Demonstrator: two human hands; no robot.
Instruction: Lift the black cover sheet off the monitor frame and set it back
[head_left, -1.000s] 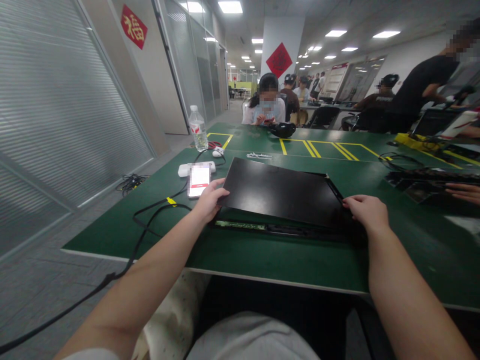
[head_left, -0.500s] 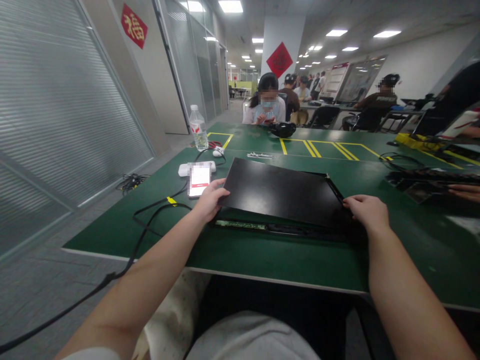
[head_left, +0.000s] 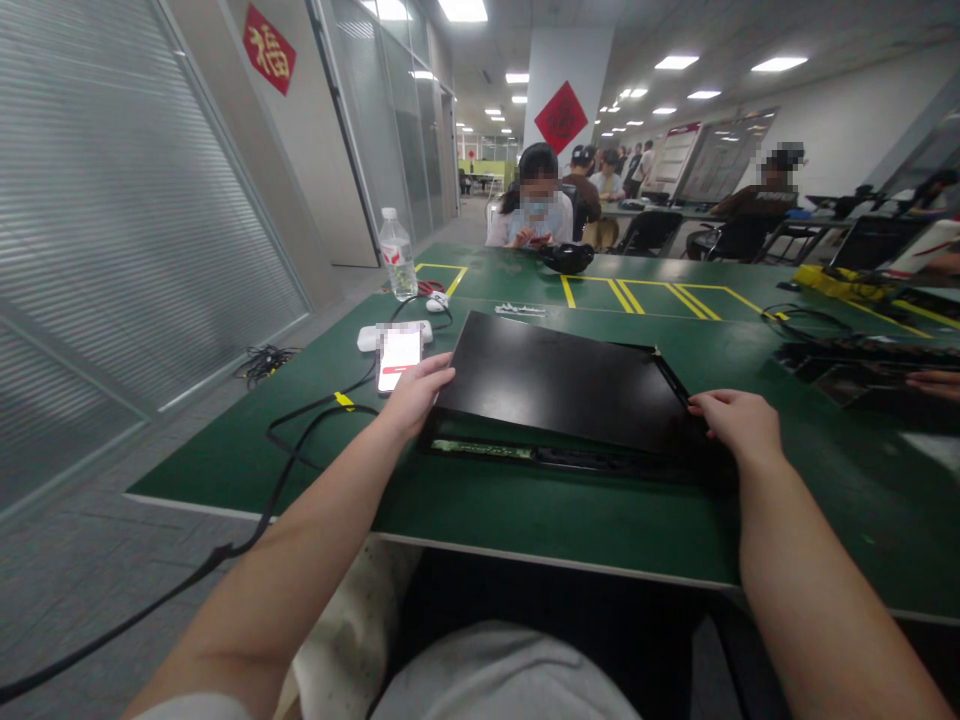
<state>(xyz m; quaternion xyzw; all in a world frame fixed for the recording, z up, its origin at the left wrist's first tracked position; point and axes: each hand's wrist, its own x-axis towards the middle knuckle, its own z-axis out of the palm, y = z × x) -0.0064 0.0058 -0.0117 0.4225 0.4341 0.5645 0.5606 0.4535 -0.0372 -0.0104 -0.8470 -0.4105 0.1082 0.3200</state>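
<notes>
A flat, glossy black screen panel (head_left: 555, 380) lies tilted, its left end raised above a thin black frame (head_left: 667, 375). Along the near side of this frame runs a strip of green circuit board (head_left: 480, 449). My left hand (head_left: 420, 395) grips the panel's raised left edge, thumb on top and fingers partly hidden. On the right, the fingers of my right hand (head_left: 735, 420) are pinched at the frame's right side, close against the panel's edge. The panel hides most of what is under it.
Left of the panel lie a lit phone (head_left: 399, 358), a white case (head_left: 367, 338) and a black cable (head_left: 281, 470) running off the table. A water bottle (head_left: 397, 255) stands behind. Small metal strips (head_left: 520, 310) lie beyond the panel. Another person's hand (head_left: 937, 383) is at far right.
The panel's left end sits slightly higher, with a wider gap above the circuit strip. My left hand has shifted a little up and left; my right hand has barely moved.
</notes>
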